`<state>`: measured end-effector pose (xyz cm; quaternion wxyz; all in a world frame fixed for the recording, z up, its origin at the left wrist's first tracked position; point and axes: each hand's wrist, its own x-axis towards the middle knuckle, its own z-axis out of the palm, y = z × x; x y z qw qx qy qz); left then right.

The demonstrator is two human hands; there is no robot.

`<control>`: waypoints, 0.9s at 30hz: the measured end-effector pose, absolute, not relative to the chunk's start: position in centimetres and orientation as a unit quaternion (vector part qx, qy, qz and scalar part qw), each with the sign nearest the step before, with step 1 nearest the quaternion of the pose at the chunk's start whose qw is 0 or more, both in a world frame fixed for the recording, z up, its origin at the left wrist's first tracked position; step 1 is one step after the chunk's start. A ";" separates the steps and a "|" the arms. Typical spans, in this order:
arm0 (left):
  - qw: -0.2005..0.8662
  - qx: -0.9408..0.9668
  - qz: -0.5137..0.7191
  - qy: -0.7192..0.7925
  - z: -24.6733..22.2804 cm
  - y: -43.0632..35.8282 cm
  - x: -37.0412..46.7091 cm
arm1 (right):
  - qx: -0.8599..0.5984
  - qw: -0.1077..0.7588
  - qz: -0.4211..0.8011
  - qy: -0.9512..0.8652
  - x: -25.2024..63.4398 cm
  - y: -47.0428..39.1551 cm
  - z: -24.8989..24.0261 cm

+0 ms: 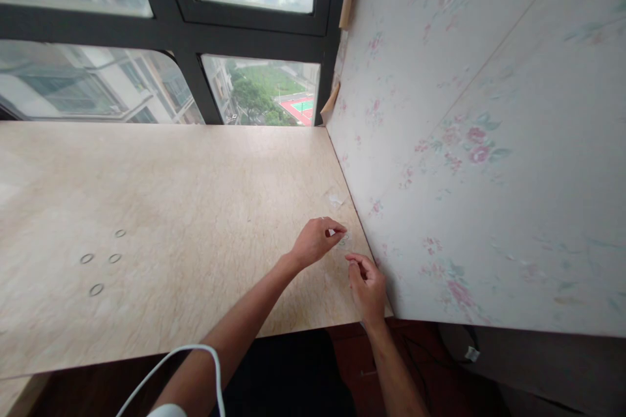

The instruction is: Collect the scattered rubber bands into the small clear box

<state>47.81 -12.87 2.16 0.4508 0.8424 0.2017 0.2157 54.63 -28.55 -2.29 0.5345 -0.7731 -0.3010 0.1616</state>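
Note:
My left hand is closed in a pinch at the top of a small clear plastic bag, near the right end of the stone ledge. Faint thin ring shapes show in or behind the bag. Just below it, my right hand has its thumb and fingertips drawn together; whatever they hold, if anything, is too small to make out. Another crumpled piece of clear plastic lies beyond my hands. Several thin grey rings, one of them a ring nearest the front edge, lie flat on the left part of the ledge.
A flower-patterned wall rises close on the right. Dark window frames border the ledge at the back. A white cable loops over my left forearm. Below the front edge is a reddish floor with dark cords.

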 end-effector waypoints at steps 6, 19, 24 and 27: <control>0.448 0.825 0.243 0.243 1.8 -12.5 46.5 | -0.781 0.522 0.161 -0.303 54.6 -28.7 -2.0; 0.314 0.776 0.326 0.440 -0.3 -10.3 30.1 | -0.790 0.503 0.156 -0.312 54.2 -28.8 -1.5; 0.254 0.752 0.349 0.497 -0.5 -10.6 25.0 | -0.757 0.517 0.196 -0.348 51.3 -26.9 -1.1; 0.246 0.742 0.348 0.517 -0.9 -10.8 22.6 | -0.718 0.509 0.230 -0.416 47.8 -24.0 0.0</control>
